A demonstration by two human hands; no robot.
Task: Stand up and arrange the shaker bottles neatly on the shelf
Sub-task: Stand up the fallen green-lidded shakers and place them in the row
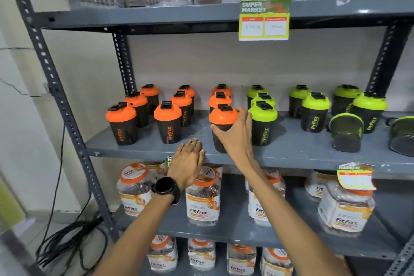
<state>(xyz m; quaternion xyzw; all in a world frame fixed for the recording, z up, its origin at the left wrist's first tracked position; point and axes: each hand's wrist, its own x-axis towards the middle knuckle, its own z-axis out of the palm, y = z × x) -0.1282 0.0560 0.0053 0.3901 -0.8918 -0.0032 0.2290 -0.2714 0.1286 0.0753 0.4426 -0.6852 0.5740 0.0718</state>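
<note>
Right hand (235, 134): fingers and thumb clamped around the dark body of an orange-lidded shaker bottle (223, 119), upright at the front edge of the grey middle shelf (291, 152).

Left hand (189, 160): flat, fingers together and extended, holding nothing; fingertips rest at the shelf's front lip just left of the held bottle. Black watch (167, 188) on the wrist.

Neighbours of the held bottle: a green-lidded bottle (263, 123) just beside it on the right, nearly touching the knuckles; two orange-lidded bottles directly behind it; open shelf to its left.

Count, orange lids: nine upright, in three columns of three.

Count, green lids: seven upright, three in the column by the hand and two pairs further right.

Count, toppled: two dark bottles, one (346, 132) lying with its base toward the camera, one (402, 135) partly cut off at the right frame edge.

Above: price tag (264, 19) hanging from the upper shelf, bagged product on top.

Below: rows of labelled jars (201, 195). Black cables (67, 237) on the floor at left.
</note>
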